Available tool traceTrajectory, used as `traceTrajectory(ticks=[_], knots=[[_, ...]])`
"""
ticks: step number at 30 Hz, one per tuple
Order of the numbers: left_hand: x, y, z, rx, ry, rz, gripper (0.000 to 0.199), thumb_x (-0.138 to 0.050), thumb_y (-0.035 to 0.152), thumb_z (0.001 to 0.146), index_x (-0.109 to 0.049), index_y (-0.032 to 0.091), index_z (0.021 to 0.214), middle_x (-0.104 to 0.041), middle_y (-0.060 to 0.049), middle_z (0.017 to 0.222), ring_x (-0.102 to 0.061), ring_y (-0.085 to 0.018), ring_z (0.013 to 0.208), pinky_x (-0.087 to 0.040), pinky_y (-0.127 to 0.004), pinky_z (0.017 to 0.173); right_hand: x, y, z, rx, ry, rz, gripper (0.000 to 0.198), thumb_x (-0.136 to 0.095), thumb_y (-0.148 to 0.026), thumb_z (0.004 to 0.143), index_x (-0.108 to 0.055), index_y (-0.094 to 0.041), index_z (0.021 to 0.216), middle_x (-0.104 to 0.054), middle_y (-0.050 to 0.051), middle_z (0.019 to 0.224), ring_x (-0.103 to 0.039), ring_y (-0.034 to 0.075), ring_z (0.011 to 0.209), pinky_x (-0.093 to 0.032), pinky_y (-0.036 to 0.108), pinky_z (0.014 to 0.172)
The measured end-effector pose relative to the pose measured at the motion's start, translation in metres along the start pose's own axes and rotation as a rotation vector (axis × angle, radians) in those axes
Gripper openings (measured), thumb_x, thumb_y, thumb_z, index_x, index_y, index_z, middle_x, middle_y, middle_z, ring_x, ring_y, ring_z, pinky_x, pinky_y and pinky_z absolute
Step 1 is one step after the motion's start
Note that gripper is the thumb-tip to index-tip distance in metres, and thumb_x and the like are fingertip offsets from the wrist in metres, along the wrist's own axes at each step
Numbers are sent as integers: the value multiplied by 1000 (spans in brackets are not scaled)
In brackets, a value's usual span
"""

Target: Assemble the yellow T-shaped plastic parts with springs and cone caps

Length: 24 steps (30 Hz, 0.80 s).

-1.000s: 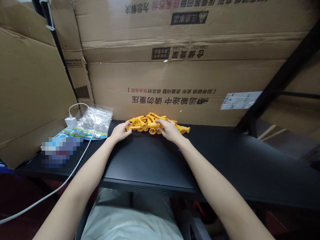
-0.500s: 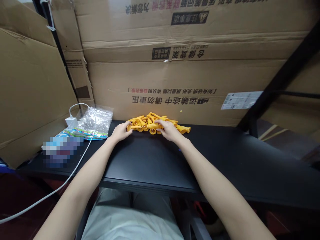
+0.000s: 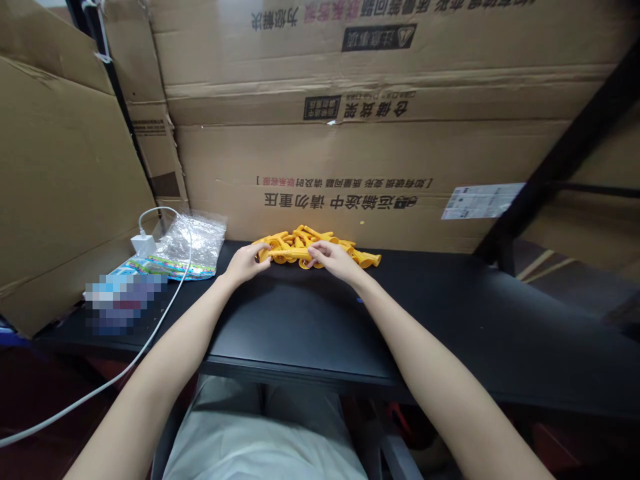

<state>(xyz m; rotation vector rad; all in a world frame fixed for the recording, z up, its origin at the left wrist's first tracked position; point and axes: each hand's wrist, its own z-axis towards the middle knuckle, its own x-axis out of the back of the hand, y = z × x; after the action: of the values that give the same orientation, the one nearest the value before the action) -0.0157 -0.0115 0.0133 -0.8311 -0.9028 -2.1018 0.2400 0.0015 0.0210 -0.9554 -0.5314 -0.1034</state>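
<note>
A yellow plastic horn-shaped piece, flared at one end like a toy trumpet, lies level between my hands. My left hand is closed around its flared left end, thumb below and fingers above. At the other end my right hand pinches the narrow tip between thumb and fingers. Just behind is a heap of similar yellow horns, several of them with their flared mouths facing me. My hands and the held piece hide part of the heap.
The black tabletop ends at a cardboard wall. On the left lie a clear plastic bag, a white charger with a white cable, and a blurred packet. A small blue bit lies near my right wrist.
My left hand has moved slightly right, toward my right hand, along with the yellow horn's flared end. My right hand has shifted only a little, its fingers now closer together on the tip.
</note>
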Motion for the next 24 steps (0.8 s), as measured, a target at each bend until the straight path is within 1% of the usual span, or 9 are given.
traceTrajectory(ticks=[3, 6, 9, 12, 14, 17, 19, 21, 24], knots=[[1, 1, 0, 1, -2, 17, 29, -59, 29, 80, -66, 19, 107, -70, -2, 86, -60, -12, 70, -44, -21, 71, -5, -1, 1, -73, 46, 59, 41, -52, -63, 84, -57, -22, 84, -70, 5, 67, -69, 22, 62, -58, 47, 75], [1, 1, 0, 15, -8, 51, 29, -59, 30, 80, -66, 20, 106, -70, -2, 84, -60, -13, 70, -43, -21, 70, -5, 0, 2, -120, 60, 104, 41, -51, -62, 85, -56, -21, 90, -68, 4, 66, -68, 22, 59, -58, 46, 73], [1, -1, 1, 25, -16, 67, 28, -59, 29, 79, -66, 20, 104, -68, -1, 78, -59, -13, 67, -42, -21, 68, -1, 0, 0, -87, -53, 104, 36, -57, -54, 85, -55, -22, 100, -70, 4, 73, -71, 22, 68, -59, 44, 75], [0, -1, 0, 6, -17, 50, 28, -60, 28, 78, -66, 20, 104, -68, -1, 78, -58, -12, 66, -41, -21, 66, 3, 0, -1, -39, -143, 134, 41, -67, -47, 79, -50, -22, 107, -71, 3, 77, -72, 21, 75, -58, 42, 78], [0, 0, 0, -6, -7, 39, 28, -60, 27, 78, -65, 19, 104, -68, -1, 79, -57, -12, 65, -41, -21, 66, 3, -2, -2, -45, -132, 157, 41, -69, -47, 77, -49, -23, 104, -71, 2, 75, -72, 21, 73, -58, 42, 79], [1, 2, 0, 4, 10, 31, 26, -58, 28, 80, -64, 19, 104, -67, 0, 78, -56, -11, 63, -41, -20, 65, 1, -6, -2, -110, -96, 182, 38, -68, -52, 78, -50, -23, 94, -73, 4, 75, -71, 21, 64, -59, 44, 75], [2, 4, 0, 12, 18, 30, 26, -59, 28, 80, -64, 19, 104, -68, 0, 79, -56, -10, 63, -41, -20, 65, -1, -9, -2, -168, -93, 195, 40, -65, -59, 78, -52, -22, 85, -73, 7, 74, -69, 21, 56, -59, 43, 68], [3, 5, 0, 9, 20, 26, 27, -60, 27, 80, -64, 18, 105, -68, -1, 83, -57, -10, 65, -41, -19, 66, -2, -13, -2, -219, -89, 203, 45, -60, -66, 78, -52, -21, 77, -72, 8, 69, -66, 21, 50, -59, 41, 59], [2, 5, 0, -17, 22, 13, 28, -61, 25, 79, -64, 18, 106, -69, -2, 86, -58, -11, 68, -42, -19, 68, -5, -16, -1, -272, -55, 209, 50, -54, -71, 79, -53, -21, 72, -68, 7, 57, -62, 20, 42, -55, 38, 48]])
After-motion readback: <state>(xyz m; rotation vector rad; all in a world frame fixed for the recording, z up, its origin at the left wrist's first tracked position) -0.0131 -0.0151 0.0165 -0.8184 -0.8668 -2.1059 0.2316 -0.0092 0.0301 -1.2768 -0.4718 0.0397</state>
